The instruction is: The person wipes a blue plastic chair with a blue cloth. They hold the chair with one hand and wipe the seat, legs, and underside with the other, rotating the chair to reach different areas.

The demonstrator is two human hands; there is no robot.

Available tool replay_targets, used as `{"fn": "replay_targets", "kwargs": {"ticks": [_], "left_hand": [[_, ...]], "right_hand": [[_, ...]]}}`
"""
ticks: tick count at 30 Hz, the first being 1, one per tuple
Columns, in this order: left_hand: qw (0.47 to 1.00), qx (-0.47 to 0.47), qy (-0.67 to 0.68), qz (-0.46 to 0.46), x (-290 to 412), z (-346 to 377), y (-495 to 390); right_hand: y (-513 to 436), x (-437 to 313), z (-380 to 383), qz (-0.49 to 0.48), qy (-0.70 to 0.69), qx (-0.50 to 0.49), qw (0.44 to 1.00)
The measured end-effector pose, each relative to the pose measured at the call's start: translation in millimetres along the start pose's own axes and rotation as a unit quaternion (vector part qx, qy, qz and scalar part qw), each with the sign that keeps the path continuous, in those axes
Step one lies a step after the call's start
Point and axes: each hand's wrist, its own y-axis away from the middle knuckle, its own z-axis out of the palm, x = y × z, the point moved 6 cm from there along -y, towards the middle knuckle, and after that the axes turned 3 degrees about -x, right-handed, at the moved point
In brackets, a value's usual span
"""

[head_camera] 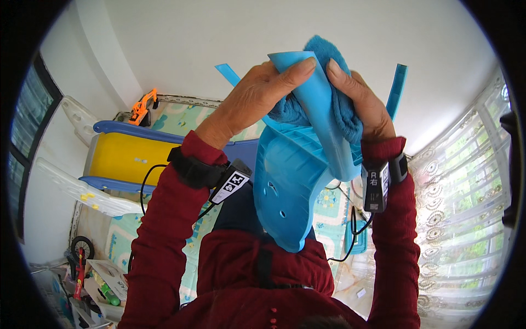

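Observation:
A light-blue plastic child's chair (283, 177) is tipped over on my lap, its hollow underside and legs showing. My left hand (263, 92) grips one chair leg (320, 107) near its end, with the thumb on the outer face. In my right hand (357, 94) a teal cloth (345, 103) is bunched against the same leg, with the thumb pressing its edge. Part of the cloth also shows below my left hand, behind the leg. Two other legs stick out to the upper left and upper right. Most of the fingers on both hands are hidden.
A yellow and blue slide (131, 158) lies to the left, with white plastic panels (90, 189) nearby. An orange toy excavator (144, 107) sits by the wall. At lower left are a red balance bike (80, 267) and boxes. Lace curtains (452, 214) hang at right.

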Motion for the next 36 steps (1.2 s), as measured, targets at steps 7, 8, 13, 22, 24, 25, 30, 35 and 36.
{"fn": "replay_targets", "kwargs": {"ticks": [7, 8, 13, 22, 24, 25, 30, 35, 36], "left_hand": [[0.992, 0.029, -0.047, 0.114, -16.8, -29.2, 15.6], [0.993, 0.047, -0.008, 0.110, -29.3, -45.1, 15.9], [0.965, 0.180, 0.055, -0.180, -138.2, -92.9, 25.9], [0.933, 0.118, 0.329, -0.083, -162.1, -69.9, -39.1], [0.919, 0.157, 0.354, -0.075, -160.1, -76.8, -44.2], [0.926, 0.160, 0.335, -0.072, -158.2, -79.5, -43.6], [0.955, 0.172, 0.240, -0.038, -142.4, -88.4, -30.9], [0.961, 0.212, 0.175, -0.026, -122.7, -93.4, -15.6], [0.961, 0.224, 0.159, -0.027, -119.3, -94.8, -11.6]], "right_hand": [[19.8, -11.1, -1.8, -0.078, 0.072, -0.022, 0.994], [27.0, -13.4, -5.2, -0.070, 0.035, -0.031, 0.996], [52.5, -14.5, -18.6, -0.016, 0.024, 0.012, 0.999], [78.2, -17.6, -13.7, -0.051, -0.089, -0.068, 0.992], [82.4, -13.6, -17.8, -0.060, -0.083, -0.080, 0.992], [85.2, -13.1, -21.7, -0.082, -0.102, -0.081, 0.988], [96.9, 4.6, -60.8, -0.091, -0.037, -0.002, 0.995], [125.0, 24.7, -91.4, -0.086, 0.063, 0.190, 0.976], [125.9, 31.4, -95.0, -0.087, 0.079, 0.222, 0.968]]}}
